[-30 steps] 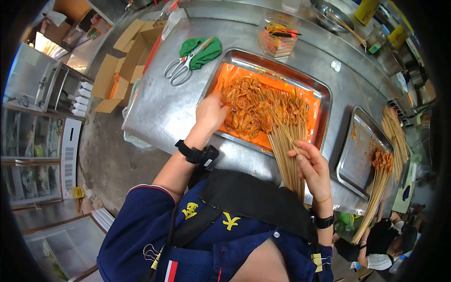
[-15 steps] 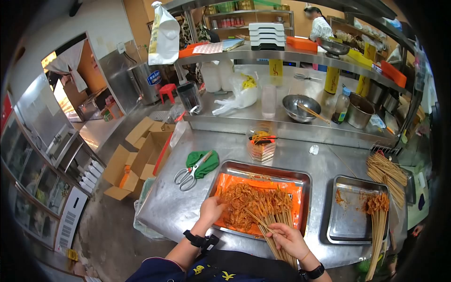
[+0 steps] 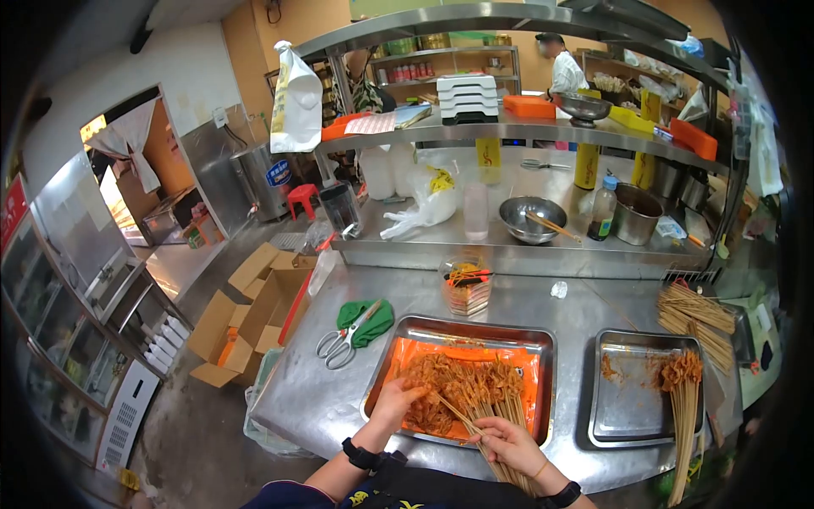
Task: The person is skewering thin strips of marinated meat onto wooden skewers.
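Observation:
A steel tray (image 3: 549, 373) lined with an orange sheet (image 3: 530, 373) holds a heap of red-sauced meat pieces (image 3: 432, 373) at its left. Beside the heap lie several loaded skewers (image 3: 500, 382), their bare sticks pointing toward me. My left hand (image 3: 397, 405) is at the heap's left edge, fingertips closed on a piece of the meat. My right hand (image 3: 510, 447) pinches a thin bamboo skewer (image 3: 458, 414) between thumb and fingers. That skewer slants up and left, its tip at the meat near my left fingers. The exact contact at the tip is too small to make out.
A second steel tray (image 3: 627, 416) at right holds a bunch of loaded skewers (image 3: 682, 390). Behind it lie bare bamboo sticks (image 3: 695, 314). Scissors (image 3: 339, 343) rest on a green cloth (image 3: 369, 321). A plastic tub (image 3: 466, 288) stands behind the tray. A person (image 3: 566, 72) is in the background.
The camera view has tilted, so the table sits slightly lower in the frame. My left fingers and the right hand's skewer tip have come closer together over the meat.

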### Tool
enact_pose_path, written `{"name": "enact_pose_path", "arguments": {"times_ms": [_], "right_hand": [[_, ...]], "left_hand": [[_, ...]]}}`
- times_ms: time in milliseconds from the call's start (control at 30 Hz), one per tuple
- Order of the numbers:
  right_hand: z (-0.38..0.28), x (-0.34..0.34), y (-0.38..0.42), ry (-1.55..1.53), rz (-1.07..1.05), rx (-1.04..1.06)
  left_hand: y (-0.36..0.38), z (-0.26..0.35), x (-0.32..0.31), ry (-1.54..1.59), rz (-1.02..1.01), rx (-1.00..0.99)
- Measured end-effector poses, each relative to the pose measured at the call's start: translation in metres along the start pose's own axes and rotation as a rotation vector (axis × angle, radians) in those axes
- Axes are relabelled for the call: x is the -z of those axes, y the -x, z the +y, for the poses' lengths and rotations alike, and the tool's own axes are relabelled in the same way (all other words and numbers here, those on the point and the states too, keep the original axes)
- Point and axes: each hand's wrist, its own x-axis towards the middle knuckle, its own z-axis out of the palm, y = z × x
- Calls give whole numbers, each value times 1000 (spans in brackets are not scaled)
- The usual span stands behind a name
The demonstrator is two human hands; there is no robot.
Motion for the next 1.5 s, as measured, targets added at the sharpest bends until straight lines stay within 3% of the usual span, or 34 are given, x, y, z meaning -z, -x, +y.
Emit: {"name": "enact_pose_path", "arguments": {"times_ms": [533,800,933,1200,1500], "right_hand": [[1,-2,-2,44,-2,35],[-6,-9,2,152,142,42],[-5,-9,0,97,164,13],[-5,-11,-5,281,200,95],[-8,-14,-6,473,221,191]], "left_hand": [[2,0,-7,200,-63,32],[9,13,-17,242,6,84],[1,5,-14,307,17,9],[-1,8,-18,414,34,-56],[4,11,-18,300,44,-109]]}}
